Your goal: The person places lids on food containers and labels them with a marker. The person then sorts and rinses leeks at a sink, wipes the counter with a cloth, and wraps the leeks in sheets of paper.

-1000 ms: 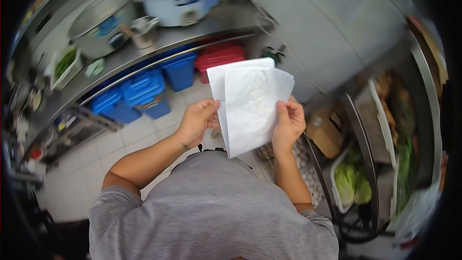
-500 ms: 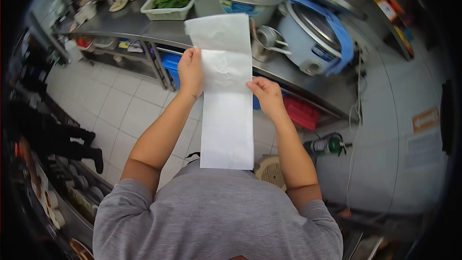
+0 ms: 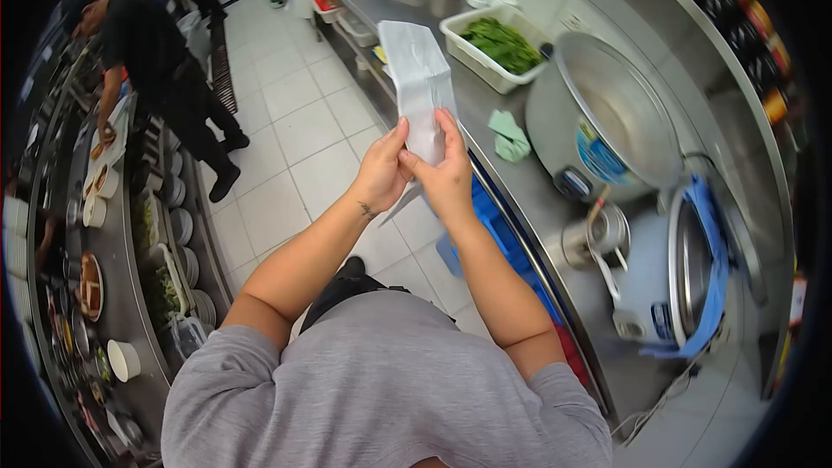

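A long white sheet of paper (image 3: 418, 61), creased and partly folded, stands up in front of my chest. My left hand (image 3: 382, 172) grips its lower left side, and my right hand (image 3: 445, 175) is closed on the right side. Both thumbs are close together across the paper. Part of it hangs down behind my hands, and my palms hide the middle. To the right of the paper, a crumpled green cloth (image 3: 510, 136) lies on the steel counter (image 3: 472, 108).
Along the counter stand a tub of leafy greens (image 3: 501, 45), a big grey pot (image 3: 563, 117), metal jugs (image 3: 602, 232) and a rice cooker (image 3: 646, 286). Blue crates (image 3: 498, 238) sit below. At left, a person in dark clothes (image 3: 165, 61) bends over another counter (image 3: 130, 312).
My hands have come together, and the paper, spread flat before, is now narrower and bent. My view has turned left, bringing the other person and the left counter further into sight.
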`<state>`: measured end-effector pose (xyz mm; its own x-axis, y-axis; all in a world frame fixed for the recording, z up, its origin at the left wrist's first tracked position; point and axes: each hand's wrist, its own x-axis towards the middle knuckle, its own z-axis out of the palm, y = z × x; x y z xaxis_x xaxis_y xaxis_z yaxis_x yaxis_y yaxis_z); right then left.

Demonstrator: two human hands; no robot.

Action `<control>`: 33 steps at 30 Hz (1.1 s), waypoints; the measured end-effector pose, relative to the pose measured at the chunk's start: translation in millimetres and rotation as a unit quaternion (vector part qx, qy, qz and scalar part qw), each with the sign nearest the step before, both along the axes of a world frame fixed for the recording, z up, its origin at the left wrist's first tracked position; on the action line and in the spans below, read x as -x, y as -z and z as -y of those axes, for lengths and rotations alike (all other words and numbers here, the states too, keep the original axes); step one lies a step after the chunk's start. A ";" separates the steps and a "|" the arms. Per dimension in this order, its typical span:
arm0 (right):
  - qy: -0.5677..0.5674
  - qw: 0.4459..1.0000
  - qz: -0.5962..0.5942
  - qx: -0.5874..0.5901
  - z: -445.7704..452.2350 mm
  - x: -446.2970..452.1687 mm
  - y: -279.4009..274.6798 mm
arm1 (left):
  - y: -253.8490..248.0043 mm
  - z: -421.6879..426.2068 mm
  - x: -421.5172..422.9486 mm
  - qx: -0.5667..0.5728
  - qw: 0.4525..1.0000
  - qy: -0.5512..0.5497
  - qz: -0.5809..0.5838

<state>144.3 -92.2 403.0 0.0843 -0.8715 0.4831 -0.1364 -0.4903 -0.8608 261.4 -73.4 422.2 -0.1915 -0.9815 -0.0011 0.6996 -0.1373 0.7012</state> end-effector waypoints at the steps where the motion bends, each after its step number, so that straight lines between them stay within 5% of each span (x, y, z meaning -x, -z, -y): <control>1: -0.040 0.999 0.015 0.014 15.4 -10.9 7.9 | 3.4 8.8 -13.1 0.001 1.000 -0.014 0.001; 5: -0.166 0.977 0.094 -0.095 56.9 -54.1 -4.0 | 17.7 52.1 -67.8 0.033 0.997 -0.058 0.032; 15: -0.256 0.922 0.197 -0.214 236.5 -179.6 -19.2 | 12.9 228.9 -221.6 0.016 0.993 -0.070 0.096; 19: 0.026 0.982 0.074 -0.170 325.6 -178.6 -5.6 | 21.5 314.9 -287.4 -0.049 0.965 -0.121 0.227; 21: 0.072 0.978 0.087 -0.177 394.6 -149.1 12.8 | 25.0 362.8 -317.9 -0.084 0.954 -0.189 0.216; 24: 0.033 0.971 0.067 -0.227 468.5 -127.2 20.7 | 33.0 427.9 -344.5 -0.088 0.935 -0.140 0.314; 26: 0.026 0.973 0.047 -0.226 513.0 -124.4 35.1 | 45.5 473.7 -338.4 -0.094 0.943 -0.154 0.281; 28: 0.199 0.939 -0.273 -0.062 550.8 -138.8 43.5 | 69.4 523.6 -327.9 -0.101 0.945 -0.180 0.253; 29: 0.255 0.890 -0.338 0.168 565.4 -152.1 50.6 | 83.2 546.9 -321.0 -0.100 0.944 -0.186 0.253; 30: 0.200 0.909 -0.314 0.186 576.8 -170.1 50.9 | 96.5 570.7 -313.6 -0.100 0.952 -0.146 0.248; 32: 0.013 0.985 -0.163 -0.046 593.3 -212.2 55.8 | 102.7 606.2 -298.0 -0.104 0.964 -0.091 0.226; 33: -0.021 0.974 -0.135 -0.181 604.5 -227.6 60.8 | 106.6 617.7 -288.3 -0.107 0.969 -0.074 0.210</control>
<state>371.9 -696.7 342.1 0.2046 -0.9738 0.0991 -0.3689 -0.1705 -0.9137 549.8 -691.1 315.6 0.0139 -0.9668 -0.2552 0.3812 -0.2309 0.8952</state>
